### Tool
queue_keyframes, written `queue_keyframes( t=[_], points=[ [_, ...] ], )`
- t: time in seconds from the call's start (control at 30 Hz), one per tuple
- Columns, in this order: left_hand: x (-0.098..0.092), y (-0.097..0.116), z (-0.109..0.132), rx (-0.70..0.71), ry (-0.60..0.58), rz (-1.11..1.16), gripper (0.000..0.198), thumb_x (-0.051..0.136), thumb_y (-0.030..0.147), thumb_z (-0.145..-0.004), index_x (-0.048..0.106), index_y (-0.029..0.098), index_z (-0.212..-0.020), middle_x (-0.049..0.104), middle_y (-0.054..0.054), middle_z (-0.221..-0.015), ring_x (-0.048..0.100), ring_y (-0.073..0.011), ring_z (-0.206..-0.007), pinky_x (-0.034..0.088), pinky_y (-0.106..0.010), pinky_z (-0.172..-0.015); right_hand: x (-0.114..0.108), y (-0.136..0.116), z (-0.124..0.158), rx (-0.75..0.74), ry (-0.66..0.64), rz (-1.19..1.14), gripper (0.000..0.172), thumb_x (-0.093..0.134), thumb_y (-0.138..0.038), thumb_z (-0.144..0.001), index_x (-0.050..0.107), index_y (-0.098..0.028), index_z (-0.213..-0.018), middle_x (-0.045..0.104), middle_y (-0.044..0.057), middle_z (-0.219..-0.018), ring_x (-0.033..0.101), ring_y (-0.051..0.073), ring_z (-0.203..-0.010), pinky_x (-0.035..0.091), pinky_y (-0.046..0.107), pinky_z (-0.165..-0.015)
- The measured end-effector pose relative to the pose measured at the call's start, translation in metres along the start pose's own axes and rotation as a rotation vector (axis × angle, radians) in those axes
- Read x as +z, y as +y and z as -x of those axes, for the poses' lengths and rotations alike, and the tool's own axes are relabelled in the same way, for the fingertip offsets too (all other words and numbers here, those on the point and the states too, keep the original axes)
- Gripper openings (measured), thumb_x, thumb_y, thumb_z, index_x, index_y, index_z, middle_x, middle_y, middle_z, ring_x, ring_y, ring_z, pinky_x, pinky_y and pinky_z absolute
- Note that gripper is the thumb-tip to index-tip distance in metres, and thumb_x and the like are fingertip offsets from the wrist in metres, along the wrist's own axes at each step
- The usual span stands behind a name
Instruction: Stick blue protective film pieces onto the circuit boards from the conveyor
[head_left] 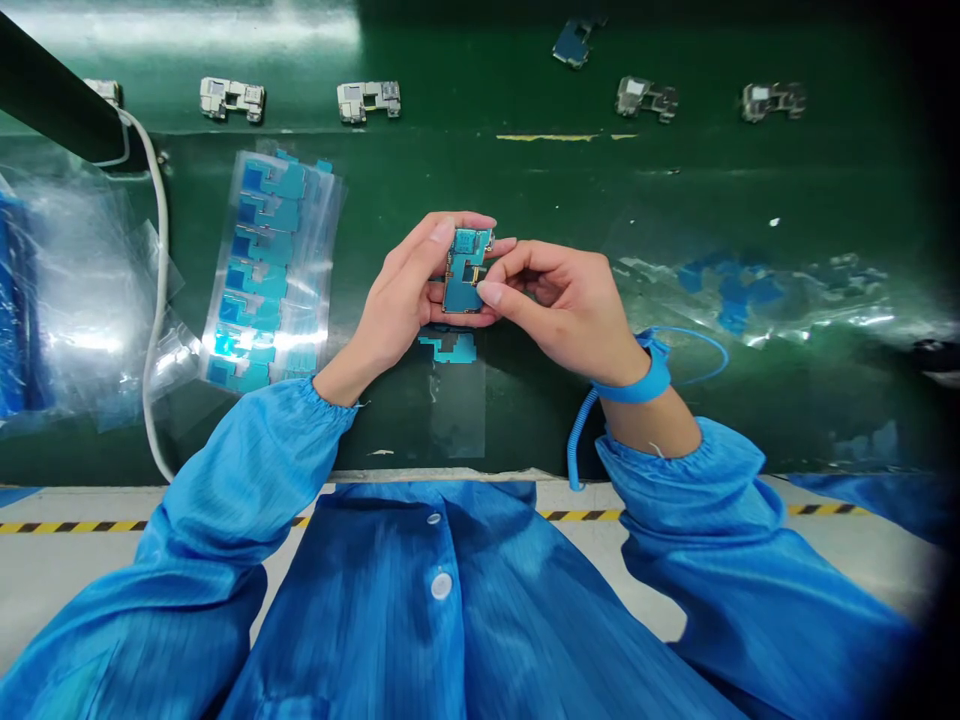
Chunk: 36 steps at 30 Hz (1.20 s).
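A small blue circuit board with gold and metal parts is held upright at the centre of the view. My left hand grips it from the left, fingers behind and thumb across its upper edge. My right hand pinches its right side between thumb and curled fingers. A blue wrist strap circles my right wrist, and its coiled blue cord drops toward the bench edge. Just below my hands, a flat blue piece lies on the green surface.
A clear sleeve of blue parts lies left of my hands. Metal frames stand in a row on a green belt at the far side. A grey cable, plastic film and a black bar are at the left.
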<state>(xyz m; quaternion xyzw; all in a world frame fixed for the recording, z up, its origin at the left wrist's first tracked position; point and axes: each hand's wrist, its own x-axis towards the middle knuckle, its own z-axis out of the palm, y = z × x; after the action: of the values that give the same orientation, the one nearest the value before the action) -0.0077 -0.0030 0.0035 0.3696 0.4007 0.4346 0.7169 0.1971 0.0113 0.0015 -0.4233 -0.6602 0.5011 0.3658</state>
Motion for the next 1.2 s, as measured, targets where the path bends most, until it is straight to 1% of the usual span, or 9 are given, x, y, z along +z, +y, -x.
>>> queue_keyframes(
  t=[0.17, 0.3, 0.4, 0.5, 0.67, 0.8, 0.93, 1.03, 1.2],
  points=[
    [0.0011, 0.0002, -0.0007, -0.022, 0.046, -0.001, 0.044, 0.054, 0.058, -0.114, 0.071, 0.024, -0.136, 0.078, -0.005, -0.134, 0.079, -0.0354, -0.133, 0.073, -0.046, -0.098, -0.0010, -0.0010, 0.0000, 0.021, -0.022, -0.014, 0.044, 0.090, -0.065, -0.092, 0.075, -0.024, -0.085, 0.072, 0.003, -0.087, 0.062, 0.017, -0.074, 0.058, 0.034, -0.067],
    [0.0020, 0.0008, -0.0011, -0.031, 0.049, 0.016, 0.045, 0.058, 0.060, -0.112, 0.072, 0.024, -0.136, 0.078, -0.005, -0.134, 0.077, -0.0371, -0.136, 0.072, -0.046, -0.098, -0.0011, -0.0019, 0.0001, 0.033, -0.015, -0.035, 0.045, 0.092, -0.065, -0.091, 0.075, -0.023, -0.085, 0.073, 0.003, -0.090, 0.062, 0.017, -0.074, 0.058, 0.034, -0.068],
    [0.0029, 0.0017, -0.0008, -0.035, 0.066, 0.008, 0.046, 0.060, 0.061, -0.111, 0.072, 0.024, -0.135, 0.077, -0.006, -0.133, 0.077, -0.0383, -0.137, 0.072, -0.046, -0.098, -0.0008, -0.0021, 0.0003, 0.024, -0.007, -0.044, 0.044, 0.091, -0.064, -0.092, 0.076, -0.023, -0.084, 0.073, 0.003, -0.091, 0.063, 0.016, -0.074, 0.058, 0.033, -0.068],
    [0.0031, 0.0023, -0.0001, -0.031, 0.044, 0.001, 0.046, 0.057, 0.062, -0.112, 0.071, 0.025, -0.136, 0.078, -0.006, -0.132, 0.077, -0.0372, -0.136, 0.072, -0.045, -0.096, -0.0004, -0.0024, 0.0003, 0.021, -0.003, -0.036, 0.042, 0.091, -0.062, -0.092, 0.076, -0.023, -0.084, 0.073, 0.003, -0.088, 0.063, 0.017, -0.074, 0.058, 0.034, -0.067],
    [0.0015, 0.0019, 0.0006, -0.027, 0.007, 0.013, 0.047, 0.059, 0.065, -0.111, 0.070, 0.027, -0.137, 0.080, -0.005, -0.133, 0.078, -0.0353, -0.132, 0.073, -0.043, -0.096, 0.0000, -0.0028, 0.0002, 0.015, 0.004, -0.021, 0.038, 0.092, -0.056, -0.093, 0.076, -0.023, -0.083, 0.076, 0.004, -0.094, 0.065, 0.017, -0.077, 0.060, 0.034, -0.068],
    [0.0013, 0.0015, 0.0000, -0.017, 0.008, 0.003, 0.046, 0.058, 0.063, -0.112, 0.070, 0.026, -0.137, 0.080, -0.006, -0.132, 0.079, -0.0350, -0.130, 0.073, -0.044, -0.096, -0.0002, -0.0018, 0.0002, -0.004, 0.001, -0.001, 0.033, 0.090, -0.051, -0.095, 0.076, -0.023, -0.084, 0.074, 0.003, -0.089, 0.063, 0.017, -0.076, 0.058, 0.033, -0.068],
    [0.0011, -0.0011, -0.0021, -0.008, 0.014, 0.012, 0.048, 0.055, 0.062, -0.112, 0.070, 0.025, -0.138, 0.080, -0.007, -0.135, 0.079, -0.0346, -0.131, 0.073, -0.046, -0.097, 0.0004, -0.0012, 0.0007, 0.006, 0.009, -0.009, 0.036, 0.091, -0.053, -0.094, 0.075, -0.022, -0.083, 0.075, 0.004, -0.093, 0.062, 0.016, -0.075, 0.056, 0.032, -0.066],
    [0.0004, -0.0034, -0.0037, 0.003, 0.018, 0.031, 0.048, 0.055, 0.062, -0.111, 0.071, 0.023, -0.136, 0.079, -0.008, -0.139, 0.079, -0.0362, -0.133, 0.074, -0.048, -0.098, 0.0011, -0.0015, 0.0011, 0.009, 0.024, -0.015, 0.037, 0.091, -0.054, -0.094, 0.075, -0.022, -0.083, 0.075, 0.005, -0.093, 0.061, 0.016, -0.074, 0.055, 0.033, -0.066],
    [0.0015, -0.0032, -0.0032, 0.005, 0.025, 0.061, 0.043, 0.054, 0.056, -0.113, 0.072, 0.023, -0.133, 0.079, -0.006, -0.142, 0.076, -0.0386, -0.140, 0.074, -0.052, -0.100, 0.0002, -0.0027, 0.0004, 0.020, 0.010, -0.010, 0.035, 0.091, -0.052, -0.094, 0.075, -0.023, -0.083, 0.074, 0.004, -0.090, 0.061, 0.017, -0.074, 0.055, 0.034, -0.067]
  ],
)
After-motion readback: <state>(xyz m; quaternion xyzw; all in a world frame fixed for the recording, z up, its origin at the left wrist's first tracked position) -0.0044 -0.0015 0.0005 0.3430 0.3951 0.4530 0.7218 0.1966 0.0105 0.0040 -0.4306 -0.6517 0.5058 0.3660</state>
